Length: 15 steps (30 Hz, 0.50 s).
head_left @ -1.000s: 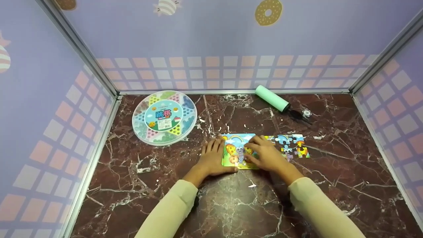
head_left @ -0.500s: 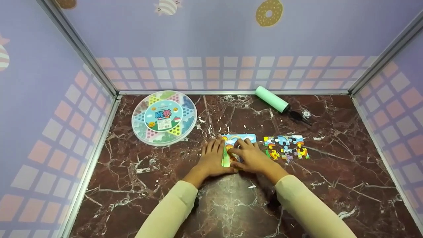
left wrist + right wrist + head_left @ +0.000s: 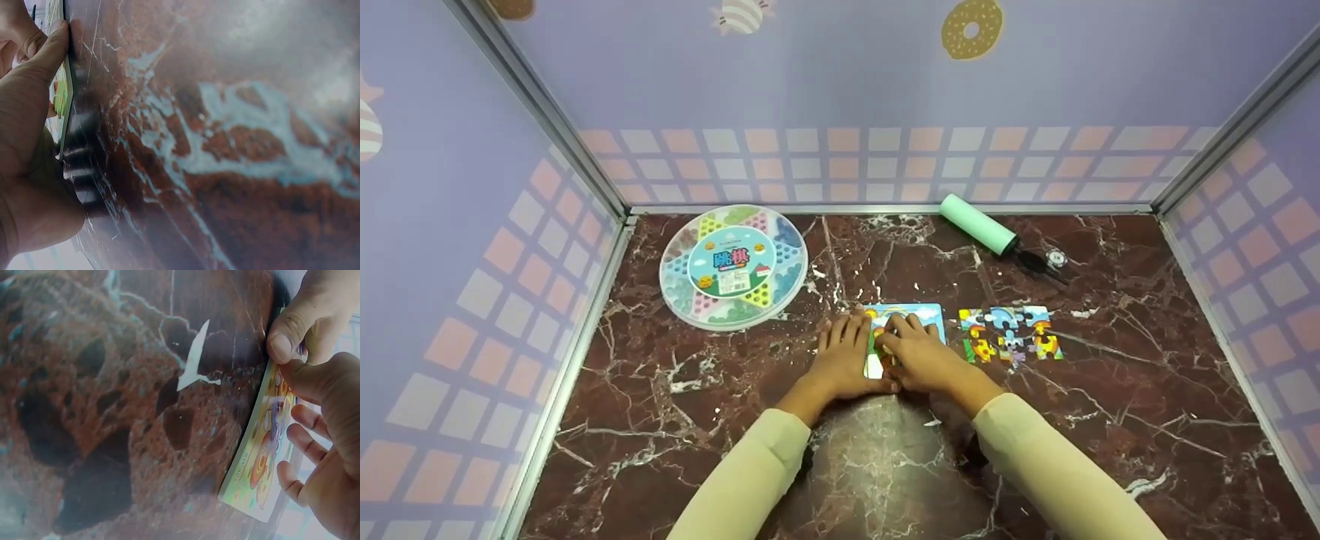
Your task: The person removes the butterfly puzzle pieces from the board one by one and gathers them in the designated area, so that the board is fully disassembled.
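A rectangular puzzle board, printed with cartoon animals and a rainbow, lies flat on the dark marbled table. My left hand rests along its left side with the fingers straight, and its thumb lies at the near edge. Bent over the board's left part, my right hand has thumb and index finger near the left thumb. In the right wrist view its other fingers are loosely bent above the board. The index fingertip is hidden there, so whether it pinches a piece does not show. Several puzzle pieces lie partly joined to the right.
A round Chinese checkers set under a clear lid lies at the back left. At the back right are a mint-green cylinder with a black end and a small round dial. Patterned walls enclose the table.
My right hand has moved left from the board's right part to its left part, uncovering more loose pieces, then shifted only slightly. The left hand has stayed in place.
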Motion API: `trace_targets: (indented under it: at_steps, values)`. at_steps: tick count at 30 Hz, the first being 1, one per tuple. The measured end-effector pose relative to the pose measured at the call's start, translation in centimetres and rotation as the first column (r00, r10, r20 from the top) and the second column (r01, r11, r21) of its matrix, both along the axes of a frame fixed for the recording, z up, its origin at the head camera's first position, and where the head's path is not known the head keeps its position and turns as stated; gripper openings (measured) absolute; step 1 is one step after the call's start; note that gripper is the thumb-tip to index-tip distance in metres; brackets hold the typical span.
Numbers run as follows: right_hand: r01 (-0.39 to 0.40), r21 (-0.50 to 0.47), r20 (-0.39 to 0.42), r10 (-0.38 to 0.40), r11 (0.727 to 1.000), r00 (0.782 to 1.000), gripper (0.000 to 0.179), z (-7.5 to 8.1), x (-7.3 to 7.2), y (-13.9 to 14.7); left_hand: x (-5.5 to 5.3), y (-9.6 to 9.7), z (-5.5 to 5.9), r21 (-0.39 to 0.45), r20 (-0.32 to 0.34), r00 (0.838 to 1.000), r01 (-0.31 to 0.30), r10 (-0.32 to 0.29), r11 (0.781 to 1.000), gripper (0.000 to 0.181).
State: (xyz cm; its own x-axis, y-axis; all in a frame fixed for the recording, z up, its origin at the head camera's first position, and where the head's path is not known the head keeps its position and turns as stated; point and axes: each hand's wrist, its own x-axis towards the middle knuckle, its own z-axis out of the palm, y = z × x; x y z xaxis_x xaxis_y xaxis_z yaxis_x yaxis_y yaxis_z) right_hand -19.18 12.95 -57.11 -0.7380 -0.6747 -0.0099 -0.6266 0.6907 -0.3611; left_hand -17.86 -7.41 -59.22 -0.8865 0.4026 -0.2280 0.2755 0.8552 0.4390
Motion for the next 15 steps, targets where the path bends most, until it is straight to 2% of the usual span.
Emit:
trace_targets:
  at_steps: [4,9,15]
  values:
    - [0.007,0.042,-0.004,-0.007,0.999,1.0,0.039,0.13,0.04,-0.31,-0.06,0.05,-0.19,-0.026,0.015,1.0,-0.005,0.005,1.0,0.137]
    - [0.006,0.061,-0.007,-0.006,0.998,1.0,0.054,0.1,0.05,-0.5,0.21,0.1,0.36,-0.055,-0.021,1.0,-0.005,0.004,0.998,0.135]
    - [0.003,0.066,-0.003,-0.002,0.998,1.0,0.064,0.18,0.09,-0.42,0.32,0.14,0.76,-0.068,-0.019,1.0,-0.001,-0.001,0.998,0.133]
